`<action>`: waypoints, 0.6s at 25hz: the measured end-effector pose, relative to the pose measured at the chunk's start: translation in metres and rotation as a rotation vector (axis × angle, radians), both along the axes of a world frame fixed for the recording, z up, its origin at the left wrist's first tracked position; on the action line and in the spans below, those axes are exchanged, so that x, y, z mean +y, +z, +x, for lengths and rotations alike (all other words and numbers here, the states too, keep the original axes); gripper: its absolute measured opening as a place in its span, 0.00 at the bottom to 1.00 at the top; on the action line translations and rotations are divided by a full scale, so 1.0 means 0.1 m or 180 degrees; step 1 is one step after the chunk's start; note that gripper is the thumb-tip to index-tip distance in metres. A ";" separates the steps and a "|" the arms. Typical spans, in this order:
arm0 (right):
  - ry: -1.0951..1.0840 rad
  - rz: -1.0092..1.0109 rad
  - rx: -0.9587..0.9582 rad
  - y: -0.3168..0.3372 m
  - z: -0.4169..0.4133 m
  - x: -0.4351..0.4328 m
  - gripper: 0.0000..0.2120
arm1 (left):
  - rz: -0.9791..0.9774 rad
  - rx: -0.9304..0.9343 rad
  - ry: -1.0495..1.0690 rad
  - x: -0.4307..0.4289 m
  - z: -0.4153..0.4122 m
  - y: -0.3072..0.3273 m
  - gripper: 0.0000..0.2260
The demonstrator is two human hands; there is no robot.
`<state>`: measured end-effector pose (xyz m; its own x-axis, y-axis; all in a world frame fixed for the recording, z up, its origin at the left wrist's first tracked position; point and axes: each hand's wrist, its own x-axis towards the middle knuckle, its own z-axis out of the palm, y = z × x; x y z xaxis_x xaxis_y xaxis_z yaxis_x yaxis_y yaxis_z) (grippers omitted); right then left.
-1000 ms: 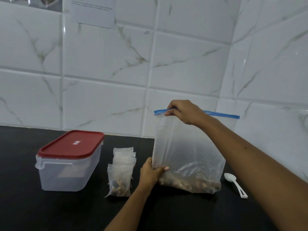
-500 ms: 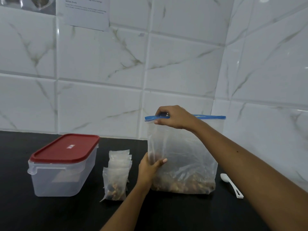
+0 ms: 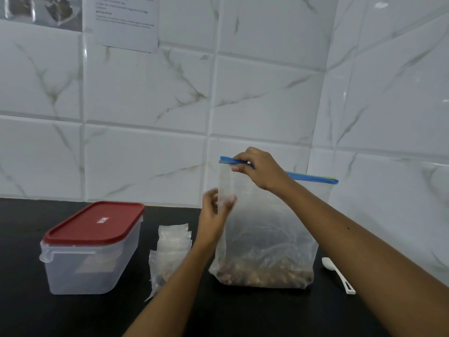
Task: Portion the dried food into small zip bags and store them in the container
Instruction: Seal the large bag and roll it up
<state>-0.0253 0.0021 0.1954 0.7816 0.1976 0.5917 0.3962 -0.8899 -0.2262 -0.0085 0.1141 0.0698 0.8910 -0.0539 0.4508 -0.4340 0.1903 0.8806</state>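
Note:
A large clear zip bag (image 3: 267, 239) with a blue zip strip stands upright on the black counter, brown dried food lying in its bottom. My right hand (image 3: 260, 169) pinches the blue strip near its left end. My left hand (image 3: 215, 215) grips the bag's left edge a little below the top, fingers partly blurred. A stack of small zip bags (image 3: 170, 249) stands to the left of the big bag, the front one holding some food. Further left sits a clear container (image 3: 87, 259) with a red lid on.
A white plastic spoon (image 3: 337, 273) lies on the counter (image 3: 48, 312) to the right of the big bag. White marble-look tiles form the wall behind and the corner at the right. A printed sheet (image 3: 126, 20) is taped to the wall at upper left.
My left hand has slid up from the bag's lower left corner to its upper left edge. My right hand stays on the blue strip, nearer its left end.

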 end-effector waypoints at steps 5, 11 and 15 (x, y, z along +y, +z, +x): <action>0.0140 -0.0008 0.0221 -0.01 -0.05 -0.01 0.14 | 0.0170 -0.0509 0.0329 0.16 0.05 0.75 0.08; -0.0381 -0.0835 0.0656 0.12 -0.20 -0.65 0.11 | -0.0047 -0.0102 0.0665 0.19 0.16 0.85 0.09; -0.0907 -0.0915 0.0819 0.12 -0.35 -1.15 0.12 | -0.0171 0.0035 0.0789 0.14 0.20 0.88 0.10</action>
